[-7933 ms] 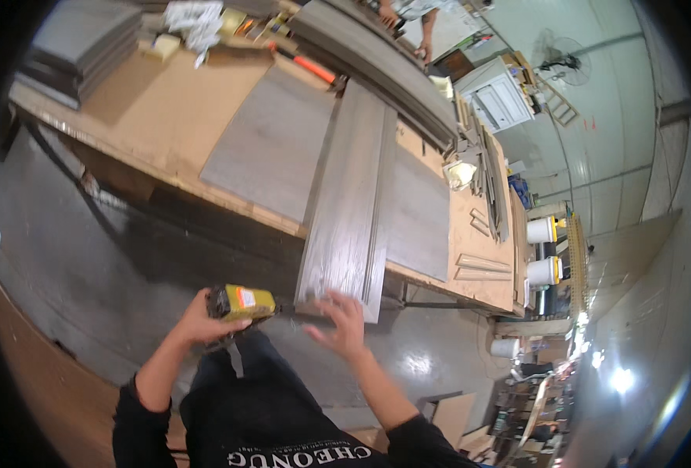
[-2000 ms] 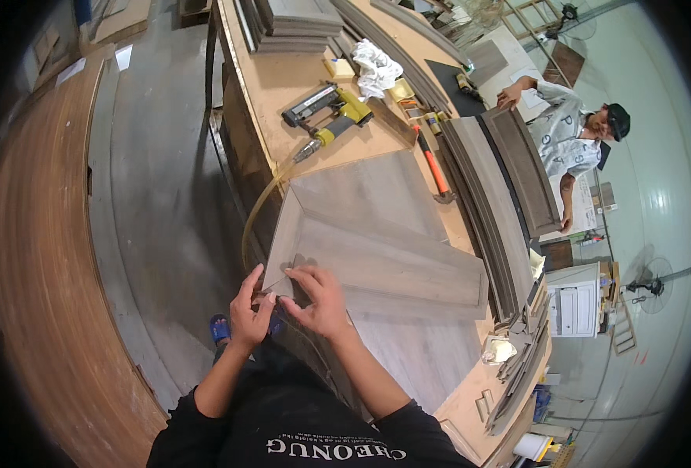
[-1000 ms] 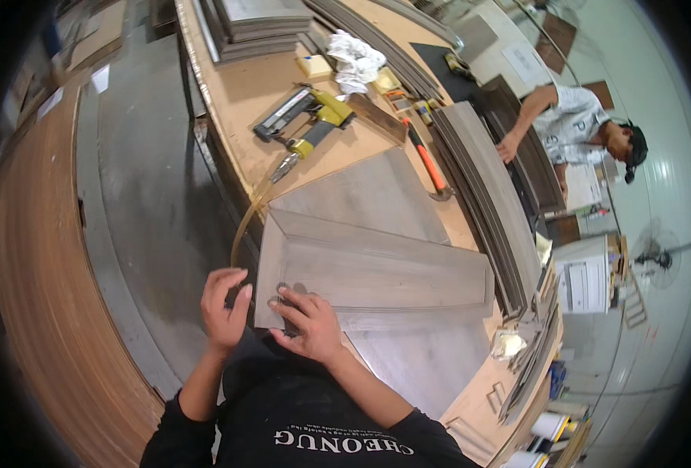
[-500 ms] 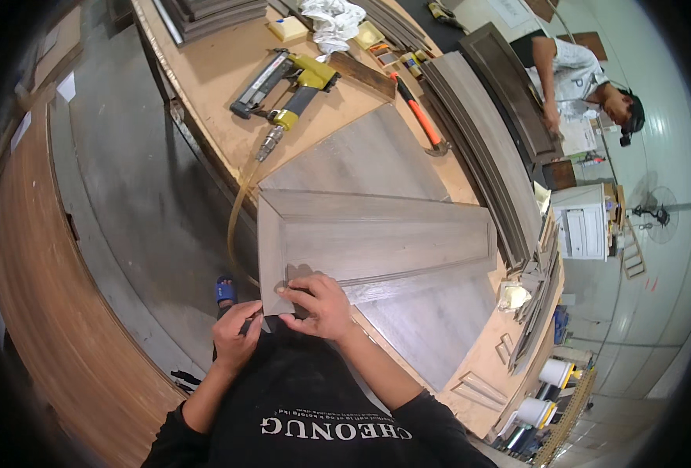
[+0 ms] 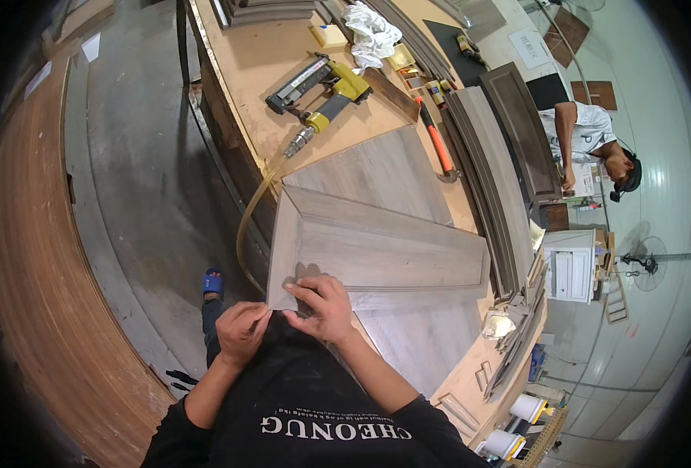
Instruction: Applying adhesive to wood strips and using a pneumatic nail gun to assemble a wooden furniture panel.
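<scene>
1. Head view: the grey framed panel (image 5: 380,249) lies flat on the workbench (image 5: 259,70).
2. Right hand (image 5: 323,306) presses fingers spread on its near corner.
3. Left hand (image 5: 240,331) pinches that corner's edge.

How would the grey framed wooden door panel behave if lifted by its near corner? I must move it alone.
The grey framed wooden door panel looks rigid, so probably no flopping. Being long, it would likely lever heavily against both hands. Lying flat on the workbench, it should slide, not roll.

We counted two hands, our left hand (image 5: 240,331) and right hand (image 5: 323,306), on one framed grey door panel (image 5: 384,249). Beyond them lay one flat grey board (image 5: 376,175), one yellow nail gun (image 5: 318,86), one orange-handled hammer (image 5: 437,148) and one white rag (image 5: 371,35).
</scene>
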Motion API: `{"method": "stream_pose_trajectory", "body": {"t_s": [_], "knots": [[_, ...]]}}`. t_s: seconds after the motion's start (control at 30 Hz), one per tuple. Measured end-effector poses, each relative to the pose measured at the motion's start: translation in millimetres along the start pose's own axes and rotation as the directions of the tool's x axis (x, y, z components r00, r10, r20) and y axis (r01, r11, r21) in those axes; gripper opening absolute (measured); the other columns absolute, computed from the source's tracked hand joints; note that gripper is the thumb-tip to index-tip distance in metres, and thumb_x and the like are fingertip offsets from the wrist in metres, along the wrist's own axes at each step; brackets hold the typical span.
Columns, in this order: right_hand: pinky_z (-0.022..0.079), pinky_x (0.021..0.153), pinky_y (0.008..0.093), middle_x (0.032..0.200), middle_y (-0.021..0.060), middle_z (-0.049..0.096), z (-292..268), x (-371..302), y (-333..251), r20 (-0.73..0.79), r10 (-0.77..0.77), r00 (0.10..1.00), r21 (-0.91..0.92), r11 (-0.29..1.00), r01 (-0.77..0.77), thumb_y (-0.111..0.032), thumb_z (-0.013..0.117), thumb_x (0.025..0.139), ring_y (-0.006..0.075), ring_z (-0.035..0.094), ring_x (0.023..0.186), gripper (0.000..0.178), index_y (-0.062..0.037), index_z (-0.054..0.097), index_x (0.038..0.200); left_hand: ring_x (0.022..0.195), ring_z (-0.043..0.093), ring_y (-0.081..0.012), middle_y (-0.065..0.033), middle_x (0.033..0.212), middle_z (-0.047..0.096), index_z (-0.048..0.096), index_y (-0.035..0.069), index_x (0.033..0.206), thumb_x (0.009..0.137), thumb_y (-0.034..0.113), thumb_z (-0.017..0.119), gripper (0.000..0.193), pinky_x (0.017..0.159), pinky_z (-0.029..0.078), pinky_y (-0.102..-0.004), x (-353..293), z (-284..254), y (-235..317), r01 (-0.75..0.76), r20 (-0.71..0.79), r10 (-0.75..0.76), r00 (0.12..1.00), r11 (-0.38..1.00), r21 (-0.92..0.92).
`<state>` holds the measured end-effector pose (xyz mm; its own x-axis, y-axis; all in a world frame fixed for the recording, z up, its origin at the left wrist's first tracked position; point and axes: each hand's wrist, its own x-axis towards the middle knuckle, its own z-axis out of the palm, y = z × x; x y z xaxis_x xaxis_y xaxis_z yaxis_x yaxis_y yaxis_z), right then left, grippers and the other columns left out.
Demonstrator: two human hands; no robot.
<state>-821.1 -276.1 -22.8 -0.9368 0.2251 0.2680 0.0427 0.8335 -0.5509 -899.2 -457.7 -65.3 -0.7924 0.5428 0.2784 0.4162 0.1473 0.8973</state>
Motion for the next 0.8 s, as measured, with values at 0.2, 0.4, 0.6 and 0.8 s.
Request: {"method": "stream_pose_trajectory", "body": {"t_s": [0.2, 0.4, 0.6, 0.8], "knots": [[0.049, 0.079, 0.0368, 0.100, 0.0050, 0.062, -5.7, 1.2, 5.7, -0.029, -0.005, 1.000, 0.029, 1.000, 0.006, -0.025, 0.080, 0.067, 0.0259, 0.059, 0.090, 0.045, -0.0137, 0.069, 0.109, 0.065, 0.064, -0.0278, -0.0106, 0.075, 0.064, 0.064, 0.005, 0.082, 0.071, 0.004, 0.077, 0.016, 0.059, 0.050, -0.0363, 24.7, -10.5, 7.8, -0.047, 0.144, 0.043, 0.989, 0.999, 0.021], [0.048, 0.078, 0.0365, 0.100, 0.0034, 0.061, -6.9, -5.7, 11.8, 0.018, 0.007, 1.000, 0.034, 0.999, -0.007, -0.026, 0.080, 0.066, 0.0244, 0.059, 0.091, 0.045, -0.0148, 0.069, 0.109, 0.081, 0.062, -0.0350, -0.0150, 0.091, 0.062, 0.063, 0.005, 0.098, 0.076, 0.015, 0.072, 0.026, 0.069, 0.049, -0.0407, 196.0, 25.0, 36.3, -0.276, 0.150, 0.253, 0.956, 0.948, 0.158], [0.048, 0.082, 0.0367, 0.104, 0.0034, 0.060, 0.9, -7.2, 1.5, 0.036, 0.037, 0.999, 0.098, 0.994, -0.040, -0.027, 0.078, 0.070, 0.0255, 0.056, 0.097, 0.042, -0.0138, 0.067, 0.109, 0.105, 0.058, -0.0378, -0.0199, 0.112, 0.060, 0.049, 0.009, 0.129, 0.077, 0.020, 0.072, 0.058, 0.082, 0.050, -0.0453, 336.6, 140.1, -31.5, -0.240, 0.208, 0.133, 0.969, 0.707, 0.665], [0.047, 0.086, 0.0403, 0.110, 0.0057, 0.059, 5.0, -13.6, 14.7, 0.026, 0.039, 0.999, 0.163, 0.986, -0.043, -0.027, 0.079, 0.069, 0.0273, 0.056, 0.099, 0.046, -0.0144, 0.067, 0.111, 0.119, 0.054, -0.0410, -0.0221, 0.131, 0.055, 0.041, 0.014, 0.138, 0.075, 0.017, 0.074, 0.071, 0.094, 0.047, -0.0474, 357.8, 91.3, -31.8, -0.177, 0.389, 0.057, 0.920, 0.943, 0.280]]}}
